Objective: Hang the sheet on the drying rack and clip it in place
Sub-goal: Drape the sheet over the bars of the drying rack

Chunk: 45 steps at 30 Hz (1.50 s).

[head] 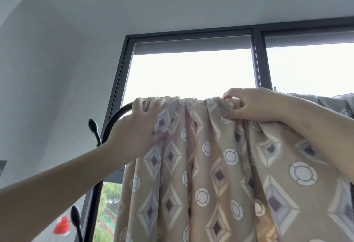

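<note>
Hanging over the top bar of the black metal drying rack is the one beige sheet with the diamond-and-circle print. It's bunched into folds along the bar and falls straight down out of view. Both hands are on it. The left hand grips the sheet's left edge right where the bar curves downward, fingers over the top and thumb pressing the cloth from below. The right hand is further along the bar, fingers curled and pinching a gathered wad of fabric at the top.

Just past the right hand, some grey cloth is draped on the same bar, touching the sheet's far side. On the rack's left side I count two black teardrop-shaped knobs, one upper and one lower. Behind everything is a dark-framed window with two panes and a grey roller blind pulled partway down. There's a blurry red thing low on the left, can't tell what it is.
</note>
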Available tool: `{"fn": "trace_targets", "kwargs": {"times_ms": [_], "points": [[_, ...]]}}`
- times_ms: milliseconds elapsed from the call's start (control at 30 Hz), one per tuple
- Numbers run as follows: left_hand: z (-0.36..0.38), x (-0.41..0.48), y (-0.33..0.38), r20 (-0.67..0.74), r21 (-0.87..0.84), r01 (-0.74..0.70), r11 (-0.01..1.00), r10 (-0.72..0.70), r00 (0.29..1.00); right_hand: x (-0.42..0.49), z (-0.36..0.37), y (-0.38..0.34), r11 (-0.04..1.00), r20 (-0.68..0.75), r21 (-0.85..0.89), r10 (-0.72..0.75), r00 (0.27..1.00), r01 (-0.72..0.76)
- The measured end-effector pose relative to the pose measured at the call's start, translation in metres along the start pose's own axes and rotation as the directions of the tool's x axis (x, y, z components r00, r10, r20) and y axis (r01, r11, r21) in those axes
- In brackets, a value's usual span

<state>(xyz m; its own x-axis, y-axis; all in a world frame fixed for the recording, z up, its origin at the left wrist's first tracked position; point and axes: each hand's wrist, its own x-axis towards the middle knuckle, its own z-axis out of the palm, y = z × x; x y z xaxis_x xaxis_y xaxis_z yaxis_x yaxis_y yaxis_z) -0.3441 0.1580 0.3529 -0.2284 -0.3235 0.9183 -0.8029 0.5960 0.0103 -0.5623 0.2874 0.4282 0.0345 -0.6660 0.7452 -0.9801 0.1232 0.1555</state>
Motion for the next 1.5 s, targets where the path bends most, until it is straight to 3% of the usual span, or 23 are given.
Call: {"fn": "trace_targets", "kwargs": {"times_ms": [100,333,400,433,467,500,533,567,600,633,667,700,733,800,900,1033,1200,1333,1500], "points": [[-0.01,0.017,0.0,-0.087,-0.148,-0.083,0.985,0.071,0.994,-0.001,0.004,0.002,0.997,-0.126,0.043,-0.061,0.99,0.066],[-0.032,0.089,0.001,-0.311,-0.306,0.007,0.952,-0.107,0.945,0.016,-0.002,0.014,0.975,-0.249,0.205,-0.037,0.968,0.09],[-0.035,0.112,0.006,-0.424,-0.323,-0.025,0.946,-0.121,0.898,0.04,-0.014,0.022,0.981,-0.447,0.192,0.086,0.89,0.002],[-0.035,0.122,0.009,-0.466,-0.294,-0.075,0.953,-0.074,0.882,0.052,-0.02,0.026,0.973,-0.562,0.225,0.179,0.808,-0.059],[-0.033,0.129,0.012,-0.437,-0.262,-0.113,0.958,-0.014,0.9,0.061,-0.023,0.028,0.949,-0.638,0.293,0.284,0.715,-0.115],[-0.028,0.132,0.016,-0.303,-0.253,-0.103,0.962,0.022,0.953,0.068,-0.023,0.028,0.922,-0.651,0.345,0.37,0.662,-0.176],[-0.021,0.132,0.019,-0.058,-0.258,-0.019,0.966,0.004,0.998,0.074,-0.018,0.029,0.905,-0.57,0.354,0.409,0.713,-0.235],[-0.014,0.129,0.023,0.236,-0.239,0.119,0.964,-0.062,0.97,0.078,-0.009,0.028,0.902,-0.399,0.324,0.404,0.823,-0.286],[-0.008,0.125,0.025,0.479,-0.192,0.249,0.949,-0.131,0.868,0.078,0.0,0.027,0.888,-0.128,0.278,0.411,0.902,-0.366],[-0.004,0.119,0.026,0.592,-0.142,0.313,0.939,-0.173,0.787,0.075,0.005,0.027,0.882,0.139,0.217,0.396,0.908,-0.418],[-0.002,0.117,0.028,0.607,-0.116,0.32,0.94,-0.189,0.772,0.067,0.005,0.024,0.898,0.31,0.178,0.338,0.889,-0.403],[-0.004,0.116,0.03,0.57,-0.107,0.297,0.949,-0.186,0.8,0.059,0.001,0.022,0.896,0.388,0.227,0.277,0.879,-0.382],[-0.006,0.115,0.033,0.491,-0.097,0.258,0.961,-0.179,0.852,0.054,-0.004,0.019,0.855,0.385,0.316,0.28,0.879,-0.411],[-0.012,0.111,0.04,0.292,-0.091,0.169,0.981,-0.136,0.947,0.045,-0.013,0.02,0.87,0.244,0.341,0.284,0.927,-0.356],[-0.015,0.102,0.052,0.196,-0.282,0.039,0.959,0.018,0.98,0.028,-0.017,0.018,0.94,0.058,0.254,0.222,0.973,-0.229],[-0.019,0.083,0.082,0.129,-0.377,-0.149,0.914,0.211,0.969,-0.001,-0.029,0.024,0.983,-0.103,0.123,0.146,0.984,-0.133],[-0.028,0.065,0.137,0.09,-0.477,-0.318,0.819,0.406,0.91,-0.045,-0.05,0.058,0.974,-0.185,0.142,0.203,0.961,-0.179],[-0.03,0.069,0.176,0.103,-0.451,-0.421,0.787,0.515,0.851,-0.081,-0.057,0.091,0.953,-0.13,0.014,0.3,0.945,-0.301],[-0.022,0.085,0.212,0.136,-0.402,-0.459,0.792,0.548,0.826,-0.116,-0.059,0.125,0.901,-0.096,-0.102,0.414,0.905,-0.423]]}}
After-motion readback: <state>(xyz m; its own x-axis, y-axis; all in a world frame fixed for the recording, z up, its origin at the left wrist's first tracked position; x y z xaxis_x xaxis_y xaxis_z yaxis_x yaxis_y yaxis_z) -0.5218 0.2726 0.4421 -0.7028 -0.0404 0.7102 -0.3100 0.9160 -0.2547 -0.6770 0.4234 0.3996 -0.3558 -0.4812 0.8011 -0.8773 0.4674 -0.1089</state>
